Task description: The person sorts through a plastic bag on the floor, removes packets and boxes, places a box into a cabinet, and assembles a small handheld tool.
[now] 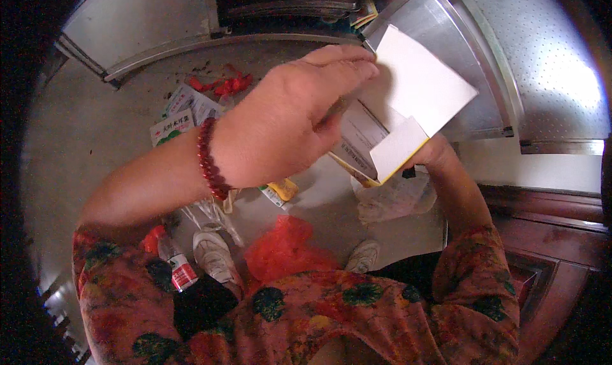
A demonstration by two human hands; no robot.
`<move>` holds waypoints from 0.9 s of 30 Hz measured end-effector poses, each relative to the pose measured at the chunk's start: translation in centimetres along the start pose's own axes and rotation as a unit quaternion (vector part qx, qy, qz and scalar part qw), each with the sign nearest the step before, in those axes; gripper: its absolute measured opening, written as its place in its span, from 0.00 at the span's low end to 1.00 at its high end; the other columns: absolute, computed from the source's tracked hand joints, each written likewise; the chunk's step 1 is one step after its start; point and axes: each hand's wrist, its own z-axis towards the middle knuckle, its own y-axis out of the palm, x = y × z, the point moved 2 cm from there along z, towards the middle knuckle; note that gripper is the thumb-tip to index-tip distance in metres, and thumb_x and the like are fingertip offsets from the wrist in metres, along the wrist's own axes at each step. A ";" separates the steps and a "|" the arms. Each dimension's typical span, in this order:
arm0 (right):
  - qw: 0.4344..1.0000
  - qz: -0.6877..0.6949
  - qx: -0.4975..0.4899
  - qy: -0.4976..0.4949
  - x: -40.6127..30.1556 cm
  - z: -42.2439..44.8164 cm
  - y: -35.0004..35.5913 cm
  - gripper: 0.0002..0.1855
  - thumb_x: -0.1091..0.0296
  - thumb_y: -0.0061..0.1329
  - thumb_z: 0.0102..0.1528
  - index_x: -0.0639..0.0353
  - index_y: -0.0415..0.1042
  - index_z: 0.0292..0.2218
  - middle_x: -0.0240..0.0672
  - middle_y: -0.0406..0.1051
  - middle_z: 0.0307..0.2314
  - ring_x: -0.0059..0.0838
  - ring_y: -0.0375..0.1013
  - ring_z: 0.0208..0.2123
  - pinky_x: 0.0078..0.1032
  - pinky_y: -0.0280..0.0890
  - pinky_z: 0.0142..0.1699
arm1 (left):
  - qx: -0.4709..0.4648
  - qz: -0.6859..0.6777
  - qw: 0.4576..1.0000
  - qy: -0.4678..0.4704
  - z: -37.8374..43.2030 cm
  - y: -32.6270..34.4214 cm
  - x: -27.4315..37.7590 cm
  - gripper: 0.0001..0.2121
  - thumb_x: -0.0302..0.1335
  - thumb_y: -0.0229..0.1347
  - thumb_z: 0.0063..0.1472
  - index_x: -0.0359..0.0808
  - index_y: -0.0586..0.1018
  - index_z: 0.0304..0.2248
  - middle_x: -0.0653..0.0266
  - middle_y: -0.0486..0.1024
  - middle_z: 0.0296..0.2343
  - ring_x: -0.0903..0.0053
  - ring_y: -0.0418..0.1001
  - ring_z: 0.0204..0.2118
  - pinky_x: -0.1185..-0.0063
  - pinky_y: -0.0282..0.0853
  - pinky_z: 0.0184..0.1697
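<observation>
A small cardboard box (406, 87) with yellow edges is raised in front of me, its white top flaps folded out. Inside the opening a paper or packet with printed writing (366, 135) is partly visible. My right hand (432, 154) grips the box from beneath its right side, mostly hidden by it. Over the left side of the opening is my left hand (291, 121), wearing a red beaded bracelet (208, 159). Its fingers reach the base of the big flap; whether they grip anything is hidden.
Below on the floor lie a red plastic bag (287, 250), a clear plastic bag (397, 197), printed packages (174, 126), red scraps (227, 83) and a small yellow item (284, 190). A labelled plastic bottle (179, 267) is beside my left leg. Metal cabinet panels (143, 25) and reddish wooden furniture (545, 236) stand around.
</observation>
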 end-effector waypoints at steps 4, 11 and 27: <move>0.998 -0.036 0.008 -0.044 -1.2 -0.8 -0.2 0.52 0.73 0.62 0.31 0.60 0.45 0.54 0.36 0.52 0.50 0.29 0.53 0.51 0.28 0.50 0.54 | -0.008 -0.110 0.993 -0.042 -1.0 -0.6 -0.9 0.22 0.10 0.42 0.45 0.35 0.67 0.42 0.59 0.64 0.44 0.65 0.64 0.46 0.79 0.63 0.43; 0.982 -0.116 0.018 -0.146 -2.7 -0.3 1.0 0.53 0.73 0.61 0.33 0.59 0.42 0.55 0.35 0.48 0.53 0.28 0.48 0.54 0.27 0.46 0.56 | 0.024 0.105 0.990 0.093 -0.8 0.1 -1.3 0.20 0.13 0.46 0.43 0.37 0.71 0.39 0.52 0.62 0.45 0.55 0.62 0.47 0.70 0.59 0.48; 0.964 -0.096 0.090 -0.230 -1.4 1.3 2.7 0.49 0.74 0.59 0.35 0.60 0.43 0.55 0.38 0.45 0.54 0.31 0.46 0.55 0.27 0.43 0.57 | 0.065 0.158 0.985 -0.017 -2.5 4.2 -4.1 0.21 0.23 0.54 0.39 0.36 0.71 0.38 0.53 0.61 0.44 0.56 0.56 0.49 0.66 0.54 0.50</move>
